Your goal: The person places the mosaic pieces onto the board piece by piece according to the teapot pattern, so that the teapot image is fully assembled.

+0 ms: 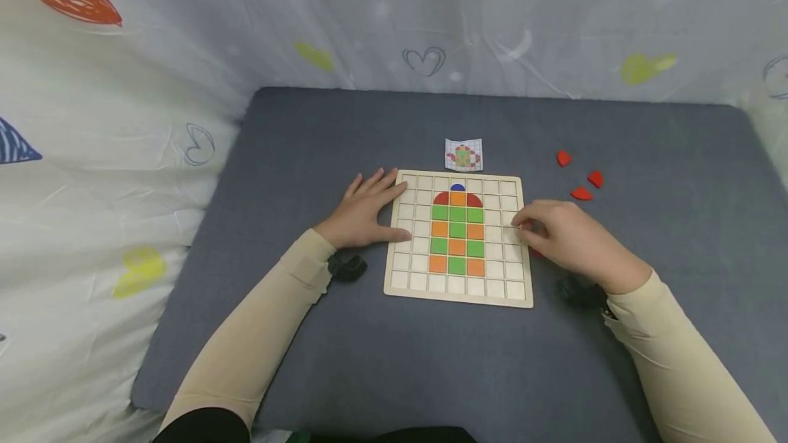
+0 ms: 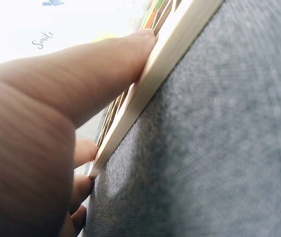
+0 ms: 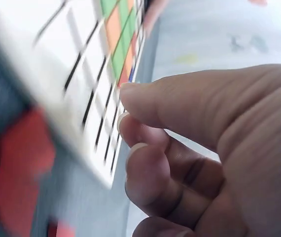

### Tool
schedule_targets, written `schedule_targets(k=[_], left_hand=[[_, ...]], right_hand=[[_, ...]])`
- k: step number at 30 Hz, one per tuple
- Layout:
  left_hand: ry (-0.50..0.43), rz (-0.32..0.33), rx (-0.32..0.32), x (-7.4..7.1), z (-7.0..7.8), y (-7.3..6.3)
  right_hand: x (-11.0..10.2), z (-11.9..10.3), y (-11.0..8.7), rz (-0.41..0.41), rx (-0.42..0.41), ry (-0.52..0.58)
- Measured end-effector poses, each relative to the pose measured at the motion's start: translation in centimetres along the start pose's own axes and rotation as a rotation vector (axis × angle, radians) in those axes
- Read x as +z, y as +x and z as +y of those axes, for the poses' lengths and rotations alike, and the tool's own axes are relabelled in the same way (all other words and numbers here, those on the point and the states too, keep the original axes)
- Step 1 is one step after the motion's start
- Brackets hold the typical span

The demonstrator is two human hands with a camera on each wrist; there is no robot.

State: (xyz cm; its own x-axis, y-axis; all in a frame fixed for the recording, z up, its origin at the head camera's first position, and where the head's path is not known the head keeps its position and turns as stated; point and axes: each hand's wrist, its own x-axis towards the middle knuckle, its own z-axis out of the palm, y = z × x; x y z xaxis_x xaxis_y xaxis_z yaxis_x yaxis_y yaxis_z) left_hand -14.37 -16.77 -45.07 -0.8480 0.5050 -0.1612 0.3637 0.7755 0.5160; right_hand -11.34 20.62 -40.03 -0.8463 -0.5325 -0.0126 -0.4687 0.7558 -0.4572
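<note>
A wooden grid board lies on the table, with green and orange squares, two dark red quarter-round pieces and a blue half-round piece in its middle columns. My left hand rests on the board's left edge, its thumb and fingertips touching the frame. Over the right edge hovers my right hand, fingers bent and thumb near the index fingertip. Nothing shows between those fingertips in the right wrist view. A red piece peeks out beneath the right hand; red pieces appear blurred beside the board.
A small pattern card with a coloured teapot-like picture lies behind the board. Three loose red pieces, one a rounded wedge, lie to the right on the grey tabletop. A printed white curtain hangs behind the table.
</note>
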Motion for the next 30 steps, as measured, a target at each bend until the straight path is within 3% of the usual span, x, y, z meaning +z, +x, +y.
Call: schedule_targets(k=[5, 14, 26, 30], left_hand=[[0.005, 0.003, 0.005, 0.1, -0.1, 0.1], [0.004, 0.002, 0.002, 0.1, -0.1, 0.1], [0.008, 0.001, 0.004, 0.0, -0.1, 0.1], [0.003, 0.001, 0.003, 0.0, -0.1, 0.1]], right_hand=[[-1.3, 1.8, -1.1, -0.002, 0.083, -0.008], [-2.1, 4.7, -1.8, 0.026, 0.106, -0.036], [-1.3, 6.2, -1.3, -0.037, 0.155, -0.016], [-1.2, 6.1, -1.2, -0.024, 0.141, -0.038]])
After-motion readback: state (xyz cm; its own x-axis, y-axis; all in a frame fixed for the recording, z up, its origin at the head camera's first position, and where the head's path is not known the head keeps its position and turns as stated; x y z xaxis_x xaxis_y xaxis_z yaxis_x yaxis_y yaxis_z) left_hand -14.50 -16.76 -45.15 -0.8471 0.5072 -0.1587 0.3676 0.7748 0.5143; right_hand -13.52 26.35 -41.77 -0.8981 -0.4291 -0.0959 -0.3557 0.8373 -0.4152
